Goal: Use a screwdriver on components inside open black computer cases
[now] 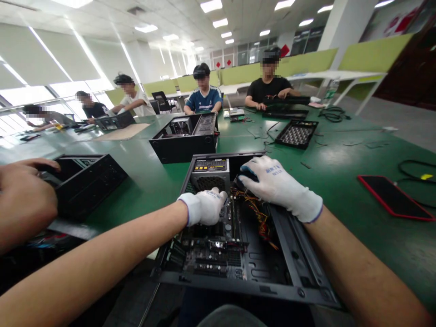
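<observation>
On the back of the right hand (pixel 275 179), the white glove (pixel 304 200) carries blue print: a row of Chinese characters, too soft to make out, above what looks like "N518". The left hand (pixel 207 208) wears a matching glove, its blue print blurred. The power supply unit (pixel 211 181) bears a black label (pixel 210 165) with yellow blocks and lettering too small to read.

Both hands are inside an open black PC case (pixel 235 286), which lies on its side at the table's (pixel 344 181) near edge, directly before the person. The left hand is over the motherboard (pixel 211 263), just beside the power supply unit's near face, fingers curled down; their tips are hidden, so I cannot tell whether they grip anything. The right hand arches over the far right part of the case, with thumb and fingers parted around a dark area; whether it grasps something there I cannot tell. A bundle of red, yellow and black cables (pixel 262 222) runs below it.

A second open case (pixel 185 147) stands just beyond, and a third (pixel 91 186) lies to the left, near a co-worker's bare hand (pixel 27 195). Off to the right lies a red-edged dark tablet (pixel 395 197).
</observation>
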Tool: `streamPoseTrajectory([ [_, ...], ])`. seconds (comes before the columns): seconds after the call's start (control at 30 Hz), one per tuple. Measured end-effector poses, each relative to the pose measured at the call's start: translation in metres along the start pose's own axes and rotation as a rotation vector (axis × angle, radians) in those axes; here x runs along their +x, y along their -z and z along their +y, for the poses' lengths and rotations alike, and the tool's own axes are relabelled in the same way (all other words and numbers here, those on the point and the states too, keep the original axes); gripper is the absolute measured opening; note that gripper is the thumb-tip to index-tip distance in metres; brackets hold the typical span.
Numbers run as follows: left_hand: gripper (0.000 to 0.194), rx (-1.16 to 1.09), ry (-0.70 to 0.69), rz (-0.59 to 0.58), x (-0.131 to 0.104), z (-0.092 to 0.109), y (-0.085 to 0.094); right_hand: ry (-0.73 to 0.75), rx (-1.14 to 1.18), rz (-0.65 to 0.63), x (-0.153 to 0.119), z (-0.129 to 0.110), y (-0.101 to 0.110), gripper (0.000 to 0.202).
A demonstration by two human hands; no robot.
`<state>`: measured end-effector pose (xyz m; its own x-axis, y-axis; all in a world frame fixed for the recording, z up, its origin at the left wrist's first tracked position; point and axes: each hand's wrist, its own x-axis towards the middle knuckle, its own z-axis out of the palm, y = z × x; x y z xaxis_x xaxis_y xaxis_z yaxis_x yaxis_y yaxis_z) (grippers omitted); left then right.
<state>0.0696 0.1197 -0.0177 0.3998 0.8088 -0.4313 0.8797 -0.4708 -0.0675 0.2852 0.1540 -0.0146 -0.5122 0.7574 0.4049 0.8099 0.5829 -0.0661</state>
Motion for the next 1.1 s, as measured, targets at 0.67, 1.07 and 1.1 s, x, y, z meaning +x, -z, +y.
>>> streamPoseTrajectory([
  [0.67, 0.072, 0.108, -0.008, -0.135, 0.047, -0.008, -0.014, 0.066, 0.021, 0.038, -0.006, 0.003, -0.004, 0.04],
  [1.07, 0.041, 0.14, -0.004, -0.089, 0.054, -0.015, -0.016, 0.104, 0.011, 0.058, -0.008, 0.004, -0.006, 0.042],
  [1.1, 0.042, 0.141, -0.013, -0.084, 0.054, -0.016, -0.017, 0.094, 0.014, 0.05, -0.007, 0.003, -0.005, 0.042],
])
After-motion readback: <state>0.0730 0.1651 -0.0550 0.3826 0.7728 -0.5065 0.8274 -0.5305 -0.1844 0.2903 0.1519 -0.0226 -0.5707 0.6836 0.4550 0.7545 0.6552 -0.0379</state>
